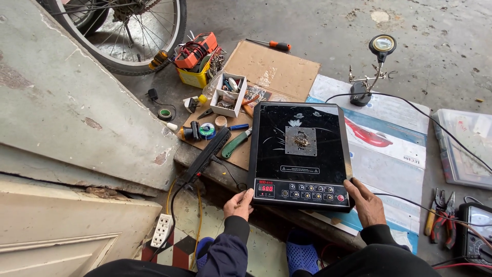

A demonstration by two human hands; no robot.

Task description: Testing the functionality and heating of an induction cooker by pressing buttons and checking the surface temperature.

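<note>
- Upper left of frame: bicycle wheel; below it, yellow box of tools and small white parts tray.
- Lower left: white power strip.
- Lower centre: left hand, fingers clamped on the near left corner of the black induction cooker.
- Cooker lies flat, frame centre, red display lit.
- Right hand, fingers clamped on its near right corner.
- Upper right: magnifier stand.
- Lower right: red pliers.

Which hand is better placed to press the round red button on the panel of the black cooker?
The right hand, probably. It holds the near right corner of the black induction cooker, beside the red button. The left hand grips the near left corner, by the red display.
</note>
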